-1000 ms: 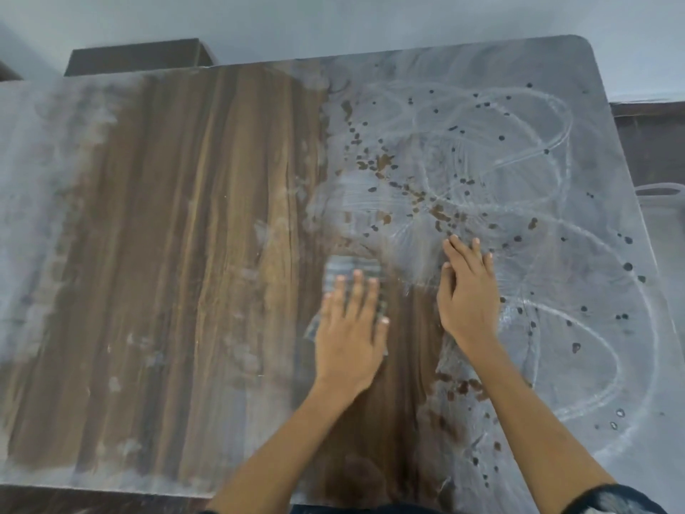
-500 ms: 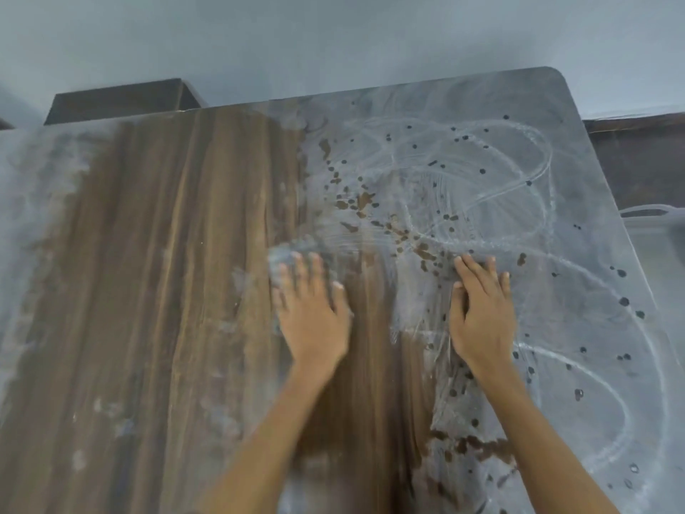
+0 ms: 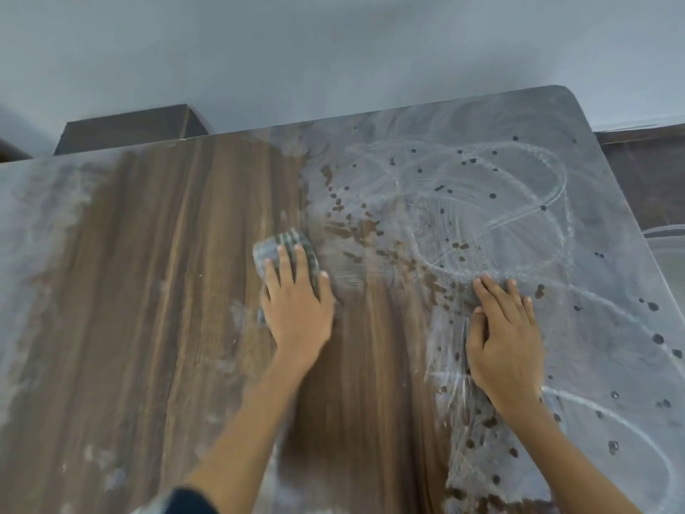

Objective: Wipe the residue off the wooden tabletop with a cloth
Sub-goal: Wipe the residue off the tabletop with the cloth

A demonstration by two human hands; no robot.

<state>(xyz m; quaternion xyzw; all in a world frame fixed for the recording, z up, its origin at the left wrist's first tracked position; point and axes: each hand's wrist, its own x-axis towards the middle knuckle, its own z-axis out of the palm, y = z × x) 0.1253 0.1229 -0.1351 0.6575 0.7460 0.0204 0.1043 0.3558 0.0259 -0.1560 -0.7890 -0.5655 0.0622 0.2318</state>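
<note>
Your left hand [image 3: 296,309] has carried the cloth [image 3: 285,254] up from half a second ago to the residue [image 3: 482,217] edge, widening the clean strip on the counter [image 3: 166,291]. Fingers flat, pressing it. Its long axis seems left-right. Your right hand [image 3: 504,343] rests flat, empty.

The wooden tabletop [image 3: 166,291] carries pale residue [image 3: 519,224] across its right side; a cloth [image 3: 274,250] lies near the middle.
</note>
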